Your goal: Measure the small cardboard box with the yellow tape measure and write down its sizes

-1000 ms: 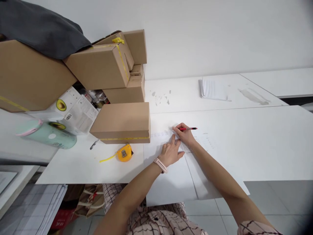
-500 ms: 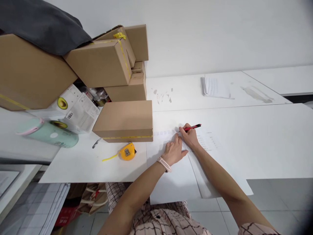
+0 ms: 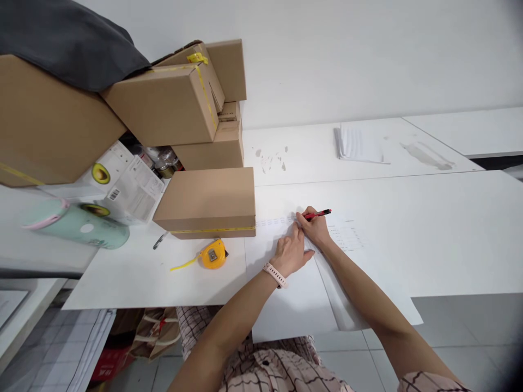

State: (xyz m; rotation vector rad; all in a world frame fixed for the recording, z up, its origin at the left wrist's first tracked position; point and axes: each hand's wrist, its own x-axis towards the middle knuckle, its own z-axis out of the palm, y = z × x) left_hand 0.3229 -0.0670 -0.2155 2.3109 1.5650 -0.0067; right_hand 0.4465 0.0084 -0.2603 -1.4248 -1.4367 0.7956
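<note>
My right hand [image 3: 314, 226] is closed round a red and black pen [image 3: 319, 214], its tip end down at the printed paper sheets [image 3: 294, 310] and hidden by the fingers. Beside it my left hand [image 3: 290, 251] lies on the same paper with its fingers stretched forward and thumb apart, holding nothing. The sheets hang over the table's front edge. Left of the paper sits a closed cardboard box [image 3: 208, 198]. A yellow tape measure [image 3: 213, 255] rests in front of the box, a short bit of its tape out.
A second pen [image 3: 159, 240] and a mint-green tumbler [image 3: 93, 226] lie at the left. Behind them stand large cardboard boxes [image 3: 163, 109] and a white box with avocado pictures [image 3: 134, 190]. A stack of papers [image 3: 362, 144] lies at the back of the white table [image 3: 457, 234].
My right hand and the pen have shifted slightly to the left along the paper. The left hand stays in place, and the camera view has moved a little.
</note>
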